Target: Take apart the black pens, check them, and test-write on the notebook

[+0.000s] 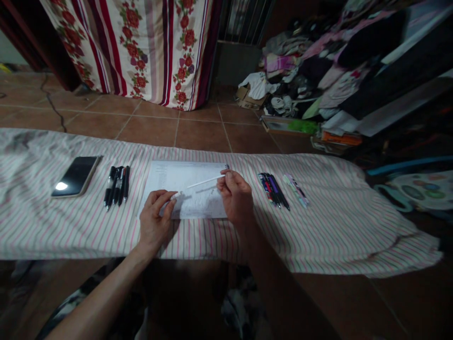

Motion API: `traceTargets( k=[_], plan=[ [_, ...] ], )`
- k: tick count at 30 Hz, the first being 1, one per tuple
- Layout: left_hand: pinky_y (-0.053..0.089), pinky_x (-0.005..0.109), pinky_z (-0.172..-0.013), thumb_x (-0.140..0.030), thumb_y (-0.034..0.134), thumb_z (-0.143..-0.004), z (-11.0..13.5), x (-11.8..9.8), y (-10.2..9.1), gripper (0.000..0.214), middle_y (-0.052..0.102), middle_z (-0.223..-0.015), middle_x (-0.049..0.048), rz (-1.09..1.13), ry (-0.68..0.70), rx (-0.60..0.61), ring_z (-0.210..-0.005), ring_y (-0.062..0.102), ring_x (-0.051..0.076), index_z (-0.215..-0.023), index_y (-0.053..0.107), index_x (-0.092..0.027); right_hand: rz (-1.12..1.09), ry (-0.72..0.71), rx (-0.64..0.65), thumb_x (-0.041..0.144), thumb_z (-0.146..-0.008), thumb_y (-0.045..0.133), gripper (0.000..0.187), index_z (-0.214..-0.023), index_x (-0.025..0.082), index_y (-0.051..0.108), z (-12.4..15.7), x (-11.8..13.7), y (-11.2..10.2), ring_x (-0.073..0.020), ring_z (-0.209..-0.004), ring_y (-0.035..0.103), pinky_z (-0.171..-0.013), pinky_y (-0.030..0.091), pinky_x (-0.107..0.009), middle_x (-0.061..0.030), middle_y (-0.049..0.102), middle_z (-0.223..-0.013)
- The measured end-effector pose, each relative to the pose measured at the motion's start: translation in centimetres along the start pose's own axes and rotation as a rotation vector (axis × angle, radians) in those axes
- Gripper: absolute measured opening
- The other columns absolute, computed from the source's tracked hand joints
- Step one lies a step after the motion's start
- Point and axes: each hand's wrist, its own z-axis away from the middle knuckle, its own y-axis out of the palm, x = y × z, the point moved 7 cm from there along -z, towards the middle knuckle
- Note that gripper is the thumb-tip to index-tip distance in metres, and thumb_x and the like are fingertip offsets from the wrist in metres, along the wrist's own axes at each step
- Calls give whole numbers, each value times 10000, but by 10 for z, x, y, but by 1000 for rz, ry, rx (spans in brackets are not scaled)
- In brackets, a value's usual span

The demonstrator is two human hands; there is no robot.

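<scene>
My right hand [236, 192] pinches one end of a thin white rod [205, 181], which looks like a pen refill and slants down to the left over an open notebook [198, 205]. Between the thumb and fingertips of my left hand [155, 215] is a small whitish piece [176, 195], too blurred to name. A short gap separates the rod's free end from this piece. Faint handwriting and the hands' shadows show on the notebook page, and part of its spiral binding appears beside my right fingers.
Black pens [116, 186] lie left of the notebook, with a phone [77, 176] farther left. To the right are dark and purple pens [273, 190] and pastel pens [296, 190]. A striped cloth [198, 241] covers the surface. Beyond are a floral curtain [155, 52] and heaped clothes [283, 61].
</scene>
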Motion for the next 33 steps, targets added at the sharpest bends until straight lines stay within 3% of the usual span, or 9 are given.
traceTargets(
  k=[9, 21, 28, 33],
  plan=[
    [476, 314, -784, -305, 480, -857, 3, 4, 9, 231, 590, -925, 53, -15, -53, 59, -893, 580, 176, -961, 651, -189, 224, -67, 73, 347, -780, 544, 170, -801, 204, 633, 10, 7, 5, -103, -602, 505, -596, 423, -243, 16, 568, -641],
    [480, 322, -790, -287, 472, -856, 4, 3, 14, 228, 612, -933, 60, -24, -40, 102, -894, 592, 184, -958, 652, -192, 373, -136, 60, 334, -796, 534, 175, -799, 202, 648, 10, 11, 4, -109, -594, 533, -587, 433, -238, 15, 599, -636],
    [484, 316, -777, -292, 447, -862, 5, -2, 17, 240, 629, -918, 58, -32, -28, 115, -878, 600, 181, -956, 649, -202, 541, -139, 165, 316, -805, 529, 186, -837, 211, 679, 17, 17, 15, -126, -654, 595, -619, 459, -237, 4, 651, -694],
    [484, 298, -762, -294, 459, -862, 5, -4, 18, 232, 639, -914, 53, -27, -2, 122, -870, 605, 176, -966, 648, -209, 578, -222, 270, 289, -805, 551, 159, -831, 222, 693, 22, 14, 25, -133, -743, 615, -668, 465, -237, -9, 680, -806]
  ],
)
